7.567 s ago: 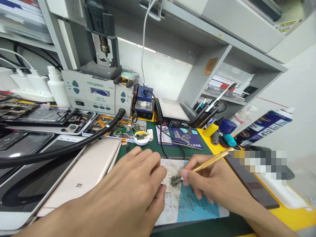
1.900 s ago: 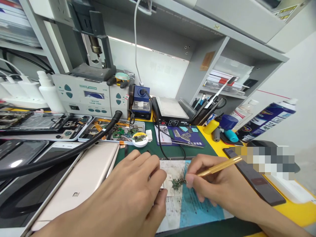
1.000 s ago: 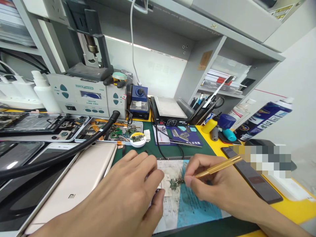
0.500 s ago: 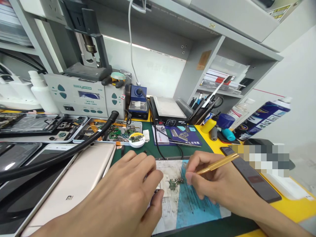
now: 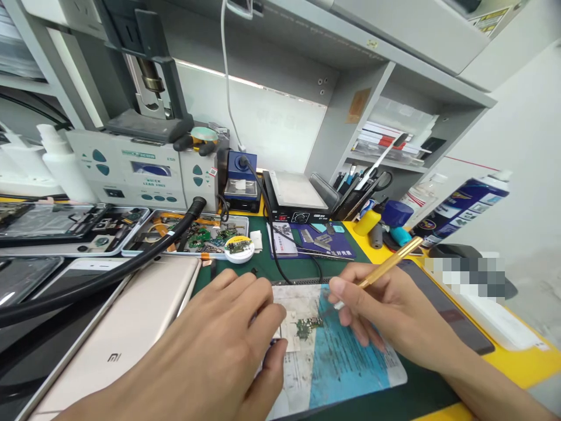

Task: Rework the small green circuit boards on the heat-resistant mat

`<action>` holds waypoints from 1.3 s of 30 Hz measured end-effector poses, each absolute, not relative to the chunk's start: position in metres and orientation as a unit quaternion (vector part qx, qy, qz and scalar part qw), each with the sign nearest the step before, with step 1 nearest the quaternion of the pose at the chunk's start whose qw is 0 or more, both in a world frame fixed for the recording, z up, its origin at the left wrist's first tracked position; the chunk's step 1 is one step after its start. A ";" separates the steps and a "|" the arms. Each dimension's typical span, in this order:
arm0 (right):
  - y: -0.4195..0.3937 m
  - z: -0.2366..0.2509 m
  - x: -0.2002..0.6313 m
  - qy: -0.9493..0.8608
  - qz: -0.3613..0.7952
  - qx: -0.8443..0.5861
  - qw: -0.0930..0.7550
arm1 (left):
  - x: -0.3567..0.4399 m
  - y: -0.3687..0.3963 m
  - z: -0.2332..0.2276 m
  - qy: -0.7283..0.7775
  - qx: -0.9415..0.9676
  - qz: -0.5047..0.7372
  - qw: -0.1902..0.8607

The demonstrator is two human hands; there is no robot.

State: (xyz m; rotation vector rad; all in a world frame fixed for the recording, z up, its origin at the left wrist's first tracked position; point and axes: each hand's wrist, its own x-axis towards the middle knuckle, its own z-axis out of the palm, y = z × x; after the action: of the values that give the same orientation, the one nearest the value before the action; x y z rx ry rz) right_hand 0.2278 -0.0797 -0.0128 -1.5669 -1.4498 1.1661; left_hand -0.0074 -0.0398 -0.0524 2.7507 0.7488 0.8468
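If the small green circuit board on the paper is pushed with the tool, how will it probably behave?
The small circuit board looks thin and tiny, so probably light and stiff. Lying loose on the smooth paper sheet, it may slide easily. The left hand rests beside it, perhaps steadying it.

Small circuit board (image 5: 305, 327) on work mat (image 5: 350, 365), between left hand (image 5: 219, 345) and right hand (image 5: 385, 316); phone (image 5: 127, 333) left.

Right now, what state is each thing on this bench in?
left hand: resting flat, fingertips pinning the white card
right hand: gripping the gold tool
gold tool: tilted, tip down by the board
small circuit board: lying flat on the work mat
gold phone: face down
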 end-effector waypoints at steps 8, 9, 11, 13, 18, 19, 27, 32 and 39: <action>-0.083 -0.014 0.225 -0.563 0.462 -0.589 0.351 | -0.006 -0.040 -0.055 0.250 0.921 0.290 0.069; -0.084 -0.014 0.225 -0.566 0.462 -0.586 0.351 | -0.007 -0.040 -0.056 0.251 0.921 0.289 0.067; -0.085 -0.015 0.225 -0.568 0.464 -0.582 0.352 | -0.007 -0.040 -0.057 0.247 0.922 0.290 0.063; -0.086 -0.015 0.226 -0.564 0.470 -0.580 0.353 | -0.007 -0.041 -0.057 0.253 0.922 0.287 0.061; -0.087 -0.014 0.225 -0.553 0.479 -0.582 0.355 | -0.007 -0.038 -0.056 0.232 0.921 0.306 0.057; -0.088 -0.013 0.225 -0.553 0.479 -0.582 0.356 | -0.007 -0.038 -0.056 0.226 0.922 0.309 0.058; -0.088 -0.013 0.226 -0.555 0.478 -0.584 0.350 | -0.009 -0.043 -0.058 0.237 0.919 0.308 0.068; -0.088 -0.013 0.224 -0.560 0.478 -0.581 0.348 | -0.008 -0.040 -0.059 0.235 0.917 0.316 0.065; -0.087 -0.012 0.224 -0.573 0.477 -0.570 0.346 | -0.006 -0.038 -0.060 0.222 0.916 0.331 0.051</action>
State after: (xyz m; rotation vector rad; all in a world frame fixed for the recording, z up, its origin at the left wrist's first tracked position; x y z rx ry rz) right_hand 0.2237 -0.0871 -0.0119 -1.4785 -1.4878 1.2368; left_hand -0.0059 -0.0379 -0.0597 2.7879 0.6753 1.0082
